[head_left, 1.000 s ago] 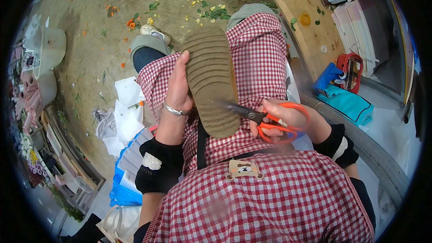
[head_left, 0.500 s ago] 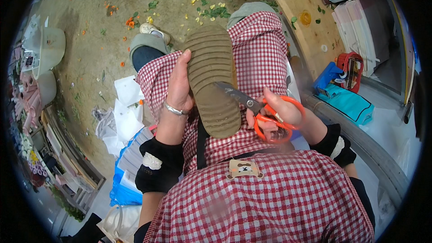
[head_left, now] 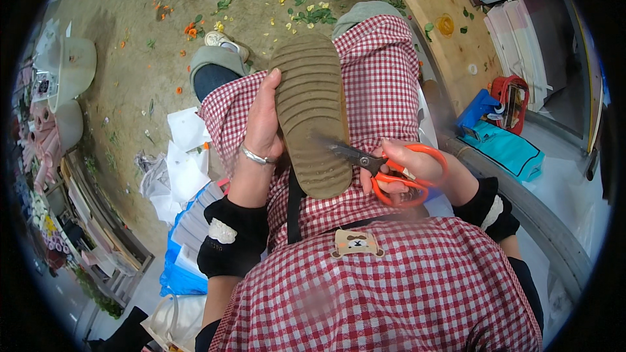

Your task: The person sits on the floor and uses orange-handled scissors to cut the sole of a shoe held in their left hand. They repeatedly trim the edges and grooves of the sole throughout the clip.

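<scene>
A brown shoe [head_left: 310,111] lies sole up over my lap, its ridged tread facing me. My left hand [head_left: 264,120] grips it along its left edge, thumb upward and the other fingers hidden behind it. In my right hand [head_left: 414,166] is a pair of scissors [head_left: 362,158] with orange handles and dark blades. Their blades point left across the lower right part of the sole. The tips are smeared by motion, so I cannot tell whether they touch it. A red-and-white checked apron [head_left: 391,274] covers my lap.
Petals and leaves [head_left: 313,16] litter the floor ahead. On the right are a wooden board [head_left: 456,45], a turquoise pouch [head_left: 505,150] and a grey metal rail [head_left: 535,212]. White papers [head_left: 186,163] and a blue bag [head_left: 179,267] lie at left, with pale buckets [head_left: 77,68] beyond.
The scissors have shifted slightly right and down along the sole, with my right hand moving the same way. My left hand keeps its hold on the shoe.
</scene>
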A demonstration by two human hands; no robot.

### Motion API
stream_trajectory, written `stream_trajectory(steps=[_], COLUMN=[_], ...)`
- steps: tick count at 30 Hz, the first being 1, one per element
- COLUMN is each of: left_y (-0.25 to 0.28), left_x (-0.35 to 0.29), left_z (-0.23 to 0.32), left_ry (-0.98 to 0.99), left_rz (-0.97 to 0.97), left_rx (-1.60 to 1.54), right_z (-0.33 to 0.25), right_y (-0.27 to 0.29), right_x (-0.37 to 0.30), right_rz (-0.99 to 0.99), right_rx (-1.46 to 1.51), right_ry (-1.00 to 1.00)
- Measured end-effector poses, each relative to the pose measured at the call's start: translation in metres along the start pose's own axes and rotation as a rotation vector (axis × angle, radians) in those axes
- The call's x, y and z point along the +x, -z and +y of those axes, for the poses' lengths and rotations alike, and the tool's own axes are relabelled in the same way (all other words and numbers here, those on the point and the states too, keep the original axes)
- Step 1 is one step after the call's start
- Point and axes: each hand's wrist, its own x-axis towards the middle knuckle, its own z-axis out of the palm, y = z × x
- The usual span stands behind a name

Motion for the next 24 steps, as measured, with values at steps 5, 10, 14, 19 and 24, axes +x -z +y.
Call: stream_trajectory(steps=[5,10,14,19,24], left_y=[-0.002,-0.010,-0.015,-0.021,-0.034], left_x=[0.000,0.001,0.003,0.007,0.011], left_z=[0.001,0.003,0.002,0.004,0.005], left_ry=[0.006,-0.022,-0.065,0.009,0.069], left_rz=[-0.025,-0.015,-0.073,-0.128,-0.205], left_rx=[0.005,0.130,0.138,0.096,0.133], right_z=[-0.008,-0.017,-0.024,-0.038,-0.059], right_y=[0.006,0.012,0.014,0.025,0.035], right_x=[-0.006,-0.006,-0.004,-0.005,-0.009], right_rz=[-0.020,-0.095,-0.138,-0.203,-0.193], right_rx=[-0.062,-0.087,-0.027,-0.056,-0.169], right_ry=[-0.134,-0.185,-0.219,-0.286,-0.422])
